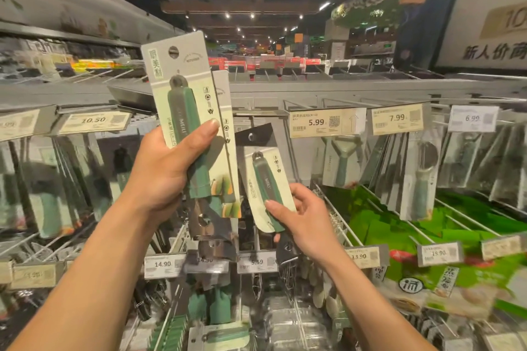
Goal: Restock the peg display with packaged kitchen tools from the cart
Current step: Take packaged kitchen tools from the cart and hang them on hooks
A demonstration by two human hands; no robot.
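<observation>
My left hand [168,171] grips a stack of carded kitchen tools [185,111] with green handles, held upright in front of the peg display; a second card shows behind the front one. My right hand [302,219] holds the lower part of another carded green-handled tool [266,179], whose hang hole sits at a peg [258,115] in the middle of the display. The metal ends of the tools stick out below the cards.
Price tags [326,122] read 5.99, 7.99, 6.99 and 10.50 along the upper rail. Packaged peelers [342,159] hang to the right, more packs to the left. Lower pegs [336,219] carry tags 14.90 and 13.90. Green bags [413,225] lie behind at lower right.
</observation>
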